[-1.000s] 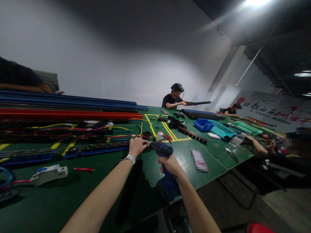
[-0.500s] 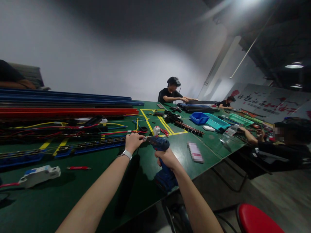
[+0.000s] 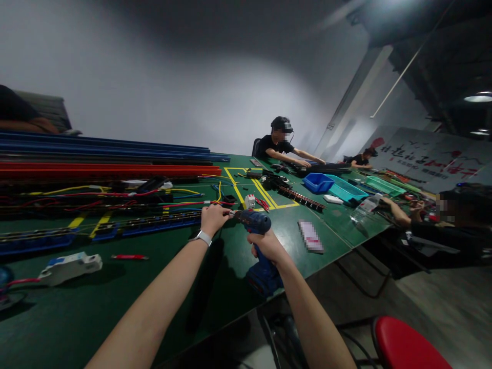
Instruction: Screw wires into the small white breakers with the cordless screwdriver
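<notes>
My right hand (image 3: pixel 266 245) is wrapped round the handle of a blue cordless drill (image 3: pixel 257 221), whose nose points left. The drill's battery base hangs low by the table's front edge. My left hand (image 3: pixel 214 219), with a watch at the wrist, is closed in a pinch at the drill's tip. What its fingertips grip is too small to make out. Just behind the drill stands a small white circuit breaker (image 3: pixel 249 201) with red wires (image 3: pixel 263 205) beside it. A long blue strip with metal terminals (image 3: pixel 161 224) runs to the left of my left hand.
On the green table (image 3: pixel 154 292) lie a white breaker (image 3: pixel 71 268), a red wire (image 3: pixel 129 257) and a phone (image 3: pixel 310 237). Red trunking (image 3: pixel 107 170) lies at the back left. Blue bins (image 3: pixel 318 182) stand to the right. Co-workers sit around; a red stool (image 3: pixel 407 343) is at lower right.
The view has shifted slightly, so table things appear a little higher and further right. Both hands keep their hold at the drill. The co-worker across the table has reached further forward.
</notes>
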`<state>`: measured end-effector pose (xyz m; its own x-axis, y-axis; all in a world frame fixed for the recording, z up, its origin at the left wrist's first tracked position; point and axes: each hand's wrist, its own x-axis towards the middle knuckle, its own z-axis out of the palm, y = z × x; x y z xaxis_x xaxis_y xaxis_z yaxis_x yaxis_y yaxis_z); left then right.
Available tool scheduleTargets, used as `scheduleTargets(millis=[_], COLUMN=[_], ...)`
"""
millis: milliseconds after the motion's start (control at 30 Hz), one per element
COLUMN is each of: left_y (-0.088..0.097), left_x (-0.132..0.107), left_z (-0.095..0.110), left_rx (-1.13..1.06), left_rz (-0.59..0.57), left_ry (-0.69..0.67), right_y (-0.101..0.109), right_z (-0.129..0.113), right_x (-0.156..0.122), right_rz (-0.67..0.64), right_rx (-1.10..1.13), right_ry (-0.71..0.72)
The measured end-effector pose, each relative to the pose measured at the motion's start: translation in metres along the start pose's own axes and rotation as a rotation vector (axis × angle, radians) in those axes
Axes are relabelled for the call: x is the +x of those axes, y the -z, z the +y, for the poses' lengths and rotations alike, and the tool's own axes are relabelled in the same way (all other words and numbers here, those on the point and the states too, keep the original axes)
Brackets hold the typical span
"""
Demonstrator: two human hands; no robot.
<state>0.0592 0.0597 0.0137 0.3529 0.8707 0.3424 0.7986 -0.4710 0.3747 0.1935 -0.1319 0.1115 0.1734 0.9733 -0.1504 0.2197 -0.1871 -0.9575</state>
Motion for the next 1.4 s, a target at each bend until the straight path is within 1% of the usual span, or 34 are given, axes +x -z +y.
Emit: scheduleTargets(millis=[233, 467, 733, 1000, 1133, 1300, 1400], left_y=[-0.0013, -0.0024, -0.0016, -0.0007, 0.0006, 0.0016, 0.0013], left_x=[0.0027, 0.0009, 0.0014, 0.0021, 0.0016, 0.0005, 0.0001], left_z=[-0.0012, -0.0021, -0.0012, 0.0004, 0.0013, 0.0022, 0.0034], left_rx=[-0.002, -0.013, -0.015, -0.015, -0.011, 0.0, 0.005], left_rz=[0.004, 0.014, 0.025, 0.036, 0.026, 0.036, 0.032], left_ry=[-0.009, -0.02, -0.023, -0.022, -0.027, -0.029, -0.018], right_y=[0.0006, -0.0003, -0.0011, 0.0025, 0.0028, 0.0016, 0.0012], right_z=[0.0054, 0.0007, -0.0015, 0.0029, 0.0026, 0.0019, 0.001], right_x=[0.0042, 0.0014, -0.0022, 0.0045, 0.0034, 0.0019, 0.0011], right_rz=[-0.007, 0.004, 0.015, -0.044, -0.007, -0.017, -0.007], right_rx=[0.019, 0.011, -0.009, 0.032, 0.04, 0.04, 0.025], right_ry=[0.037, -0.036, -0.043, 0.013, -0.006, 0.014, -0.001])
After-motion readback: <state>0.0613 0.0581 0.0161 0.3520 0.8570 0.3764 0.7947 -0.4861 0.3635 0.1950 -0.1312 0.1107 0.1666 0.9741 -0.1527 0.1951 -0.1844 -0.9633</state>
